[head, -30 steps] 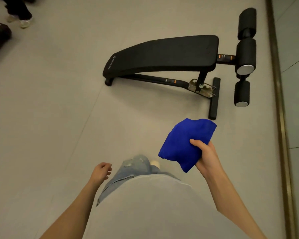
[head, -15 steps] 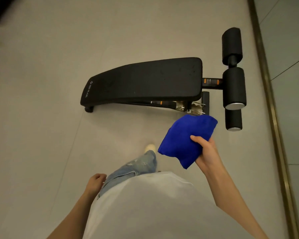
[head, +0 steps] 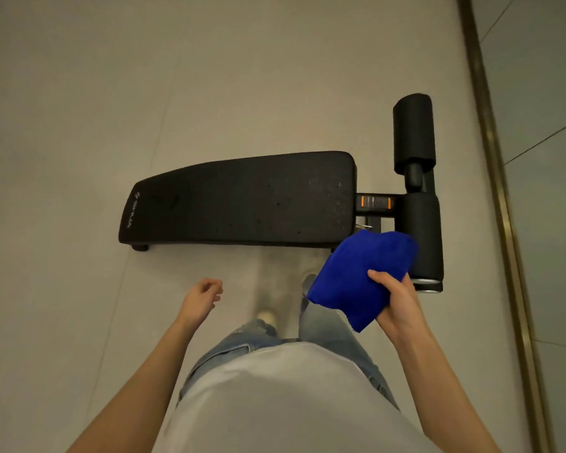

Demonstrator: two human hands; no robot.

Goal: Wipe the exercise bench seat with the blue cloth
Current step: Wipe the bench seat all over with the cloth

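Observation:
A black padded exercise bench seat [head: 242, 201] lies low on the floor just ahead of my feet, its wide end to the right. My right hand [head: 394, 299] grips a folded blue cloth [head: 356, 276], held in the air in front of the seat's right near corner and not touching it. The cloth hides part of the bench frame. My left hand [head: 200, 299] hangs loosely curled and holds nothing, a little short of the seat's near edge.
Black foam leg rollers [head: 417, 191] stand at the bench's right end on a post with orange marks. A brass floor strip [head: 500, 204] runs along the right, with grey panels beyond. Pale floor surrounds the bench.
I have walked closer: the bench has slid down and nearer in view. The cloth stays in my right hand. My left hand has swung forward and up.

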